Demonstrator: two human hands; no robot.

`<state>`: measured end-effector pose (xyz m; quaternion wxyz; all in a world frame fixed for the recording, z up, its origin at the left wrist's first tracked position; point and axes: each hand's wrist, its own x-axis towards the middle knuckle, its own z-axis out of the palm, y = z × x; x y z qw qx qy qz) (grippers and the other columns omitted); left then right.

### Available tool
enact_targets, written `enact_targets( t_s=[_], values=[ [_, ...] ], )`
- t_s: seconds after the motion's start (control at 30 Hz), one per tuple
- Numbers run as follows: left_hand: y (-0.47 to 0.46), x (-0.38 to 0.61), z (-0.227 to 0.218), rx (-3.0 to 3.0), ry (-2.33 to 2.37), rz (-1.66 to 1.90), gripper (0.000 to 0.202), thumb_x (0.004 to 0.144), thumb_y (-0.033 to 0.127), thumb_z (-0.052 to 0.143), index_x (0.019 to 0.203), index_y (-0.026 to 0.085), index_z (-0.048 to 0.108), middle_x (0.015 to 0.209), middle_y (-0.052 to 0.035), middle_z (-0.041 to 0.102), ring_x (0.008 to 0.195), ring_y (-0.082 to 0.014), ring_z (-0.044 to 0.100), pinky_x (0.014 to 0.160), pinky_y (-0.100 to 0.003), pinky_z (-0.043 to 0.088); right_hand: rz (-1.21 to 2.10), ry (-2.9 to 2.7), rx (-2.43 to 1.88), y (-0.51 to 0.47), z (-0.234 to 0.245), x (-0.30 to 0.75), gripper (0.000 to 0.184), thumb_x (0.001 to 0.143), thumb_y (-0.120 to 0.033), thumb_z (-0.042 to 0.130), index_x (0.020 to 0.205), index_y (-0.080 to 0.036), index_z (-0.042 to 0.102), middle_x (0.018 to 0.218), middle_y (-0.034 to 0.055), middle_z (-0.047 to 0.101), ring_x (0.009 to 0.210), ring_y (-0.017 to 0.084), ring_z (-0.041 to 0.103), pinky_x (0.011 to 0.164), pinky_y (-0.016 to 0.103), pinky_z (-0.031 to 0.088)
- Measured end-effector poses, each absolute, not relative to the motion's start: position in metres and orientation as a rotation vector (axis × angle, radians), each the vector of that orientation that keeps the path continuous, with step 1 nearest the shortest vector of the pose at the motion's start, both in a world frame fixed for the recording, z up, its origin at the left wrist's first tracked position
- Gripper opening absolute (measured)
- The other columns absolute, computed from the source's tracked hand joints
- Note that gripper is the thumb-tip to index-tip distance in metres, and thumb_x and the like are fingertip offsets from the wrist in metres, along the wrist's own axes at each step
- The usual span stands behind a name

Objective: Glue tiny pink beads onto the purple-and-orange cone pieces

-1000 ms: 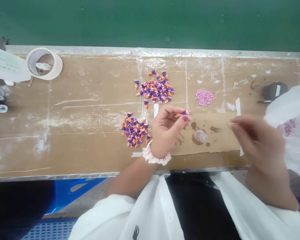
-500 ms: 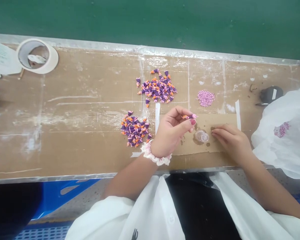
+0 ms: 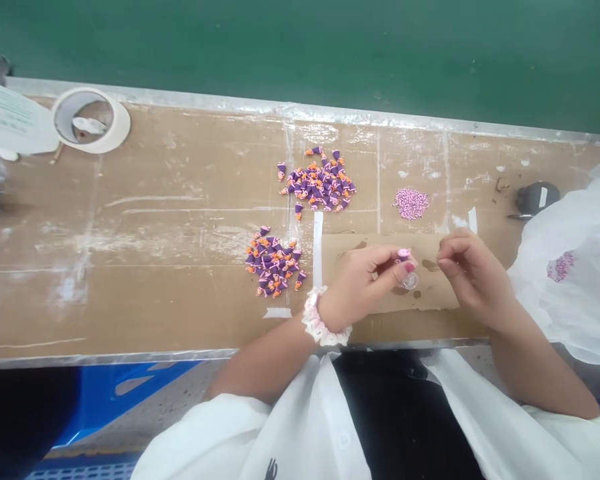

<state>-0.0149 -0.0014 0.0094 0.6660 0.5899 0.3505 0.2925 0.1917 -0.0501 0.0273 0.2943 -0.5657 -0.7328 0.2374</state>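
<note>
My left hand (image 3: 367, 280) pinches a small purple figurine (image 3: 403, 256) with a pink end, between thumb and forefinger. Just below those fingertips a small clear cup (image 3: 410, 280) shows in part on a taped-down cardboard sheet (image 3: 343, 263). To the right, my right hand (image 3: 473, 273) has thumb and forefinger pinched together; whatever is between them is too small to make out. Beyond the hands lies a heap of tiny pink pieces (image 3: 411, 203). Two piles of purple and orange figurines, a far pile (image 3: 323, 181) and a near pile (image 3: 274, 267), lie left of the sheet.
A masking tape roll (image 3: 120, 127) stands at the far left beside a white printed sheet (image 3: 15, 117). At the right are a black round object (image 3: 536, 198) and a white plastic bag (image 3: 570, 313) with pink pieces showing. The cardboard-covered table (image 3: 180, 287) has a metal edge.
My left hand has moved right and slightly nearer me, turning the figurine's pink end up over the cup. My right hand has shifted right and up, away from the cup. The view has shifted slightly.
</note>
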Motion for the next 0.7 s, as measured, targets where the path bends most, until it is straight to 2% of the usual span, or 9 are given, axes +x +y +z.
enact_targets(
  t_s=[0.1, 0.27, 0.4, 0.6, 0.7],
  values=[
    [-0.002, -0.014, 0.009, 1.31, 0.844, 0.661, 0.024, 0.085, 0.038, 0.066, 0.086, 0.015, 0.072, 0.072, -0.0022, 0.068, 0.063, -0.0097, 0.055, 0.063, -0.023, 0.046, 0.618, -2.044, -1.397, -0.041, 0.035, 0.176, 0.011, 0.094, -0.015, 0.05, 0.088, -0.024, 0.048, 0.081, 0.001, 0.052, 0.068, 0.015, 0.052, 0.061, 0.029, 0.043],
    [0.001, -0.017, 0.014, 1.069, 0.814, 0.638, 0.039, 0.077, 0.052, 0.072, 0.078, 0.014, 0.07, 0.064, -0.0007, 0.065, 0.056, -0.0088, 0.056, 0.057, -0.022, 0.049, 0.477, -2.148, -1.292, -0.033, 0.036, 0.166, 0.014, 0.093, -0.009, 0.051, 0.091, -0.023, 0.049, 0.084, 0.0019, 0.054, 0.07, 0.014, 0.054, 0.06, 0.028, 0.045],
    [0.005, -0.021, 0.017, 0.953, 0.75, 0.636, 0.038, 0.074, 0.05, 0.075, 0.074, 0.013, 0.068, 0.061, 0.0005, 0.062, 0.053, -0.0072, 0.056, 0.055, -0.02, 0.05, 0.379, -2.172, -1.239, -0.033, 0.037, 0.165, 0.017, 0.091, -0.007, 0.053, 0.096, -0.023, 0.054, 0.086, 0.0031, 0.058, 0.073, 0.015, 0.057, 0.059, 0.028, 0.046],
    [0.004, -0.019, 0.015, 0.896, 0.646, 0.679, 0.034, 0.077, 0.046, 0.074, 0.071, 0.014, 0.065, 0.061, 0.0, 0.061, 0.051, -0.0068, 0.054, 0.05, -0.021, 0.047, 0.575, -1.84, -1.185, -0.039, 0.032, 0.157, 0.032, 0.081, -0.004, 0.067, 0.102, -0.027, 0.059, 0.085, 0.0022, 0.063, 0.072, 0.016, 0.061, 0.058, 0.029, 0.051],
    [0.001, -0.016, 0.013, 0.947, 0.652, 0.749, 0.033, 0.08, 0.046, 0.072, 0.073, 0.015, 0.065, 0.065, -0.0002, 0.062, 0.052, -0.0067, 0.055, 0.052, -0.021, 0.047, 0.649, -1.647, -1.15, -0.044, 0.029, 0.15, 0.04, 0.078, -0.001, 0.068, 0.107, -0.027, 0.059, 0.086, 0.0018, 0.063, 0.073, 0.016, 0.064, 0.057, 0.029, 0.054]
  ],
)
